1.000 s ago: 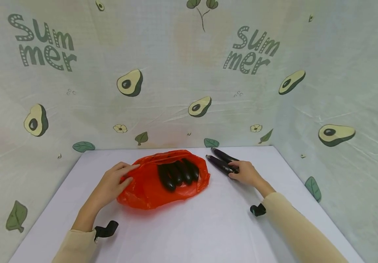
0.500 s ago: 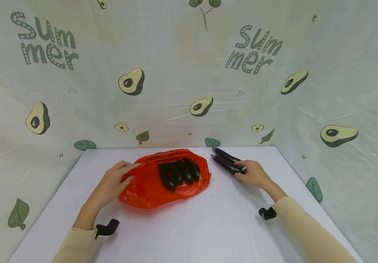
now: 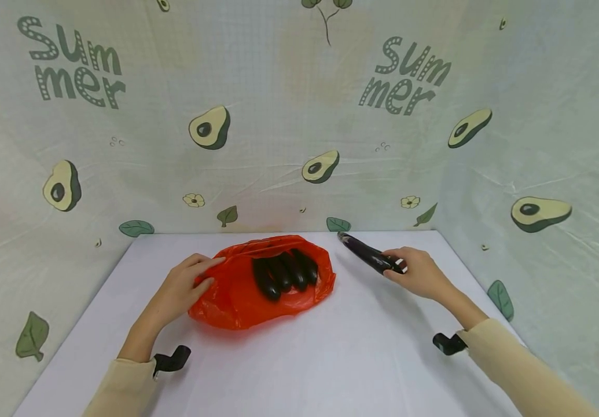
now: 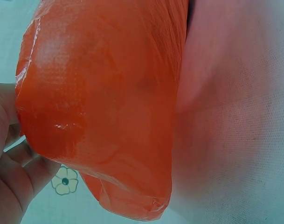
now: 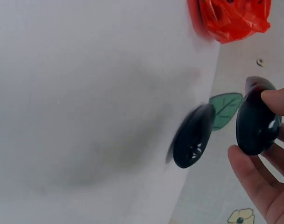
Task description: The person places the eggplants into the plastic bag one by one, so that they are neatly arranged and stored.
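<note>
A red plastic bag [image 3: 226,295] lies on the white table with its mouth facing me. Several dark eggplants [image 3: 285,272] lie side by side inside it. My left hand [image 3: 187,284] holds the bag's left edge between thumb and fingers; the left wrist view shows the bag [image 4: 104,102] filling most of the frame. Off to the bag's right, my right hand [image 3: 421,272] grips an eggplant [image 5: 257,123] by its rounded end, lifted off the table. Another eggplant [image 5: 194,135] lies beyond it in the right wrist view; in the head view the two overlap.
The white table [image 3: 299,370] ends at a printed cloth backdrop [image 3: 263,191], which also rises on both sides. A black wrist-camera mount [image 3: 172,359] juts from the left wrist and a similar mount [image 3: 449,344] from the right.
My right hand has lifted one eggplant and drawn it rightward and towards me, away from the other one. The left hand and the bag stay in place.
</note>
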`<state>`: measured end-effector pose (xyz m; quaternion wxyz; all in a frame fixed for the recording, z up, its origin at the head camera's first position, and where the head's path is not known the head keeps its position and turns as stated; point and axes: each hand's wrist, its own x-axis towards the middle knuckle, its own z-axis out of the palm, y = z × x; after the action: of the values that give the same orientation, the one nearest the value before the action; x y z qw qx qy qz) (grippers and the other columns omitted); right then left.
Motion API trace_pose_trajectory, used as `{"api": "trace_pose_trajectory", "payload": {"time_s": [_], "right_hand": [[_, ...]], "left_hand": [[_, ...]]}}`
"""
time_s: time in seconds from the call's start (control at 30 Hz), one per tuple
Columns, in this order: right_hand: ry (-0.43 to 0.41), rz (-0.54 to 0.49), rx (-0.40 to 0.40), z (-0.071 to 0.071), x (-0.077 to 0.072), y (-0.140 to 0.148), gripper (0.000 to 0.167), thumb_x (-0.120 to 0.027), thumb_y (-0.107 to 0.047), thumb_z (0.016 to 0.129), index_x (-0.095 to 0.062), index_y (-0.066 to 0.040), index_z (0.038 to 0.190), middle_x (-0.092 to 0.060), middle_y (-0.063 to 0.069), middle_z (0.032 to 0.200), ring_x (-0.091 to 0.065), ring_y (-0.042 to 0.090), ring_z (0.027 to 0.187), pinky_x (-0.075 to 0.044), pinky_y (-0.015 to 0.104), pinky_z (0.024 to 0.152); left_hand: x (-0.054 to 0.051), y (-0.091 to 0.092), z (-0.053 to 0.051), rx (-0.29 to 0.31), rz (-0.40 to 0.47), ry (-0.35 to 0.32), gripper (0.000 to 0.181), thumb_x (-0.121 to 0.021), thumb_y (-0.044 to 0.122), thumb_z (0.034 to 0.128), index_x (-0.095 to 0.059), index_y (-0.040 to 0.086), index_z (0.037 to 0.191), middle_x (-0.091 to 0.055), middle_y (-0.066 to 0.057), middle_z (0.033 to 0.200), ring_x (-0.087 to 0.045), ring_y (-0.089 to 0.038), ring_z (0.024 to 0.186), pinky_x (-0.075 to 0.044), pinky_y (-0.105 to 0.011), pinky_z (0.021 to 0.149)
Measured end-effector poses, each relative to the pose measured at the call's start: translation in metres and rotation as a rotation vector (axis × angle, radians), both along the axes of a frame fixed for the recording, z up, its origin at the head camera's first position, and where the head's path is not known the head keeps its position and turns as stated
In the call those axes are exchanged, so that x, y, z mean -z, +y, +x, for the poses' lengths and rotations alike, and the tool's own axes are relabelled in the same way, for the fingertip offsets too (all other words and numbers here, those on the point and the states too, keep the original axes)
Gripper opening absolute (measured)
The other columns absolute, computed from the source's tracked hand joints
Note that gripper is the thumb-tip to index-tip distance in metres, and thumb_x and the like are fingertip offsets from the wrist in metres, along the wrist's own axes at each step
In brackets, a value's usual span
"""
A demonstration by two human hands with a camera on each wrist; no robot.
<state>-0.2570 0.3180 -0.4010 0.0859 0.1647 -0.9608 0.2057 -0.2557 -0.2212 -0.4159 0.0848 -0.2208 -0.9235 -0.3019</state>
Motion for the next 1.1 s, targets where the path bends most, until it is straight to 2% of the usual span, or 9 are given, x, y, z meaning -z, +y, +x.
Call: {"api": "trace_pose_trajectory", "payload": {"time_s": [0.23, 0.5, 0.83, 1.1], "right_hand": [[0.034, -0.005, -0.044, 0.018, -0.019, -0.007, 0.044, -0.082, -0.015, 0.093, -0.071, 0.0, 0.132, -0.074, 0.014, 0.117, -0.072, 0.021, 0.09, -0.06, 0.032, 0.072], [0.069, -0.024, -0.107, 0.03, -0.033, -0.023, 0.042, -0.084, -0.013, 0.091, -0.072, 0.0, 0.13, -0.075, 0.011, 0.113, -0.071, 0.017, 0.086, -0.061, 0.027, 0.07], [0.057, -0.033, -0.143, 0.039, -0.036, -0.041, 0.041, -0.085, -0.014, 0.09, -0.074, -0.004, 0.129, -0.074, 0.003, 0.108, -0.066, 0.011, 0.084, -0.059, 0.023, 0.065], [0.063, -0.049, -0.179, 0.04, -0.034, -0.054, 0.041, -0.086, -0.013, 0.089, -0.075, -0.005, 0.127, -0.073, 0.0, 0.104, -0.067, 0.011, 0.084, -0.06, 0.024, 0.067]], "left_hand": [[0.001, 0.0, -0.002, 0.001, 0.005, -0.005, 0.051, -0.072, 0.001, 0.0989, -0.064, 0.011, 0.148, -0.063, -0.008, 0.124, -0.062, -0.027, 0.113, -0.064, -0.047, 0.09], [0.0, -0.001, -0.001, -0.011, 0.003, -0.002, 0.053, -0.072, 0.001, 0.0986, -0.063, 0.012, 0.149, -0.063, -0.009, 0.125, -0.062, -0.028, 0.113, -0.064, -0.048, 0.089], [0.0, -0.001, 0.0, 0.005, 0.007, 0.019, 0.054, -0.073, -0.001, 0.0977, -0.062, 0.011, 0.149, -0.064, -0.008, 0.125, -0.063, -0.028, 0.112, -0.063, -0.048, 0.092], [0.001, -0.001, -0.001, 0.005, 0.012, 0.023, 0.053, -0.073, 0.0, 0.0978, -0.063, 0.011, 0.149, -0.063, -0.008, 0.125, -0.063, -0.027, 0.112, -0.064, -0.048, 0.091]]}}
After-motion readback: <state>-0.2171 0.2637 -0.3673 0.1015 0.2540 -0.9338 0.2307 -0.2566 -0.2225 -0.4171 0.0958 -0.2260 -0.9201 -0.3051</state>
